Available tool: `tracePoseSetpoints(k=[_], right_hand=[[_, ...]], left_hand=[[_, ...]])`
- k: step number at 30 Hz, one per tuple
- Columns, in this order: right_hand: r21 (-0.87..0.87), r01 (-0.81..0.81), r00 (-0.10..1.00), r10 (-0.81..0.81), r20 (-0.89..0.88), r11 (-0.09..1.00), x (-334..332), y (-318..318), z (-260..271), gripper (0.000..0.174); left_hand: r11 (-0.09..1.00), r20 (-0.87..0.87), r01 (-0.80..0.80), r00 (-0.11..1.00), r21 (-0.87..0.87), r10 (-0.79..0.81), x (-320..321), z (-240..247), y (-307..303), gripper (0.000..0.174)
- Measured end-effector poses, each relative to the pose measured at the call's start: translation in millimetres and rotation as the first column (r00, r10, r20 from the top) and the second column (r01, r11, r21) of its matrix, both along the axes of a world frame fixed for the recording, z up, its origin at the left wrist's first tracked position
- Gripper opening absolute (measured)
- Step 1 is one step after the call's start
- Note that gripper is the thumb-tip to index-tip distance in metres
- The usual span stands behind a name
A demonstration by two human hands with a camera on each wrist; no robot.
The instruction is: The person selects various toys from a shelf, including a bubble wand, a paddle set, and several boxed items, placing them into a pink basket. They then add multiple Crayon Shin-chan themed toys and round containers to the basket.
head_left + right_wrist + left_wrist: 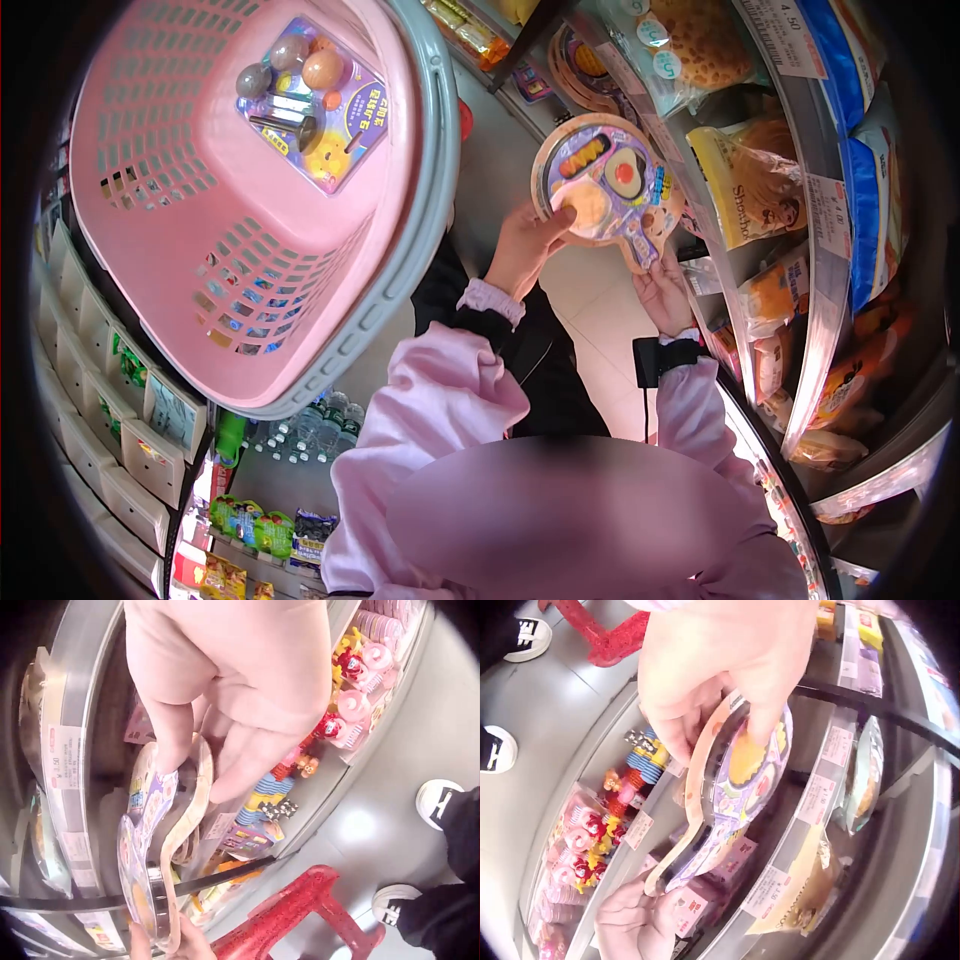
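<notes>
Overall, two hands and one pan-shaped package (603,222) are noted right of centre in the head view. The left grip (525,250) pinches the package's round body at its lower left edge, thumb on the printed front, fingers behind. The package lies up and right of that grip, its handle pointing down. The right grip (662,298) is at the handle end, just below it, thumb in front and fingers behind, apparently pinching; the firmness cannot be told. The front shows one hot dog, one egg and one round yellow piece. At upper left, one pink basket (140,235) contains one carded pack (327,160). Two shoes (531,641) appear at the left of the left wrist view.
</notes>
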State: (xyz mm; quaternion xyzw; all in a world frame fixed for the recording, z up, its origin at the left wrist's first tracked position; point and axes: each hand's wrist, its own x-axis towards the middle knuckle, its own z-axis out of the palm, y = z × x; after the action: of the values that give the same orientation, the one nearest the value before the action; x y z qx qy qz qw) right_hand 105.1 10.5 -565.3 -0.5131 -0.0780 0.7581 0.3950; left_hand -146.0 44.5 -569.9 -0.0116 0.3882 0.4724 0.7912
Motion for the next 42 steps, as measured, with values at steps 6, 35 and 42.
tracePoseSetpoints(k=[6,35,42], right_hand=[[-0.119,-0.529,0.832,0.541,0.124,0.840,1.7,-7.3,36.5,0.032],[0.575,-0.653,0.712,0.141,0.688,0.493,-359.3,129.8,230.8,0.060],[0.536,-0.637,0.770,0.432,0.470,0.554,-302.9,113.0,261.0,0.031]], left_hand=[[0.992,-0.026,0.122,0.992,0.028,-0.121,-34.7,39.2,-43.7,0.024],[0.999,-0.488,0.005,0.873,0.031,0.011,-369.9,199.8,89.0,0.028],[0.993,-0.504,-0.019,0.863,-0.118,-0.043,-366.3,108.6,109.3,0.025]])
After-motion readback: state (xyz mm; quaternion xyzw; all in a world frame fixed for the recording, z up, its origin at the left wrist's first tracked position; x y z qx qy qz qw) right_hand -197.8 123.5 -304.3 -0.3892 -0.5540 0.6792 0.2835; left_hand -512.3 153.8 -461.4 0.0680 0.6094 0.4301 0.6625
